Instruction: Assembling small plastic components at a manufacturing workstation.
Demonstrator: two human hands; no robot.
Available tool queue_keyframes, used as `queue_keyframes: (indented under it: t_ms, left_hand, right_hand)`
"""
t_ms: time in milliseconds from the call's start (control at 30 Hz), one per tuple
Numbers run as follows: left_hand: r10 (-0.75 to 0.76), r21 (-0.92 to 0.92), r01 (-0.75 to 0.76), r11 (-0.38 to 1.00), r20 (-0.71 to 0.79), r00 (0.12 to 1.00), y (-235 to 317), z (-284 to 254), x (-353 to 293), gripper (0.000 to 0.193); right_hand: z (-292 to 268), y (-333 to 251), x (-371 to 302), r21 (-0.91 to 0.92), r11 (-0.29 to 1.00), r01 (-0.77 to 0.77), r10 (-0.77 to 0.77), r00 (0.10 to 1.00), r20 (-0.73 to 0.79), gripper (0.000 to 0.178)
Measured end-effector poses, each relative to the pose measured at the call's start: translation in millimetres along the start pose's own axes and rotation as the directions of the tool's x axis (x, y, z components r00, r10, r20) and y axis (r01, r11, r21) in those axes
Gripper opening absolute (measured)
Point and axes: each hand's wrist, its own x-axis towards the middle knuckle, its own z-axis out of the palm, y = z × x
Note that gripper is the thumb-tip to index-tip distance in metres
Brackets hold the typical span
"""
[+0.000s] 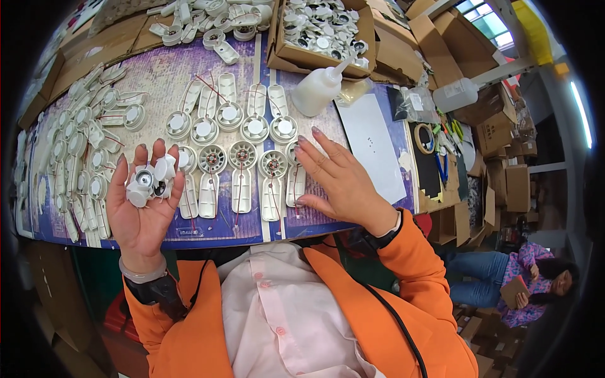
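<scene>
My left hand [144,211] is palm up with its fingers curled around several small white plastic fan rotors [144,179], some showing a dark ring inside. My right hand [343,179] lies palm down with fingers spread at the right end of the near row, partly covering the last white fan body [295,186]. In that row, fan bodies with round heads and long handles lie handles toward me. Three show bare copper motor windings, such as this fan body [273,165]. Behind, another row of fan bodies [254,128] points away, with white rotors in their heads.
Many wired fan bodies [79,148] are heaped at the left, more [217,41] at the back. A cardboard box [274,57] holds loose rotors. Beside it stand a squeeze bottle [315,93] and a white sheet [372,145]. Tools, including blue pliers [442,169], lie right; a person [504,277] is beyond.
</scene>
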Motion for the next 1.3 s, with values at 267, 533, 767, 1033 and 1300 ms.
queue_keyframes:
  t_ms: [267,533,767,1033,1300]
  left_hand:
    - [-0.030,0.015,0.030,0.999,-0.010,1.000,-7.9,3.2,5.5,0.034]
    - [-0.039,-0.012,0.038,0.999,-0.046,0.998,-19.8,8.7,5.9,0.034]
    - [-0.049,0.027,0.051,0.998,-0.051,0.997,-21.4,11.5,0.1,0.033]
    - [-0.066,0.012,0.067,0.998,-0.040,0.997,-24.3,8.8,8.8,0.033]
    - [-0.072,-0.002,0.072,0.997,-0.060,0.996,-37.6,13.4,10.5,0.034]
  right_hand:
    - [9.5,1.8,-8.1,0.009,0.998,-0.067,0.066,0.996,0.066,0.074]
    - [12.1,5.1,-10.6,0.019,0.999,-0.049,0.048,0.998,0.043,0.071]
    - [-5.1,10.1,-1.4,0.039,0.998,-0.056,0.056,0.998,-0.007,0.072]
    - [12.9,4.9,-8.5,0.032,0.998,-0.053,0.052,0.998,0.027,0.070]
    - [5.2,16.9,-7.7,0.009,1.000,0.025,-0.026,0.999,0.041,0.071]
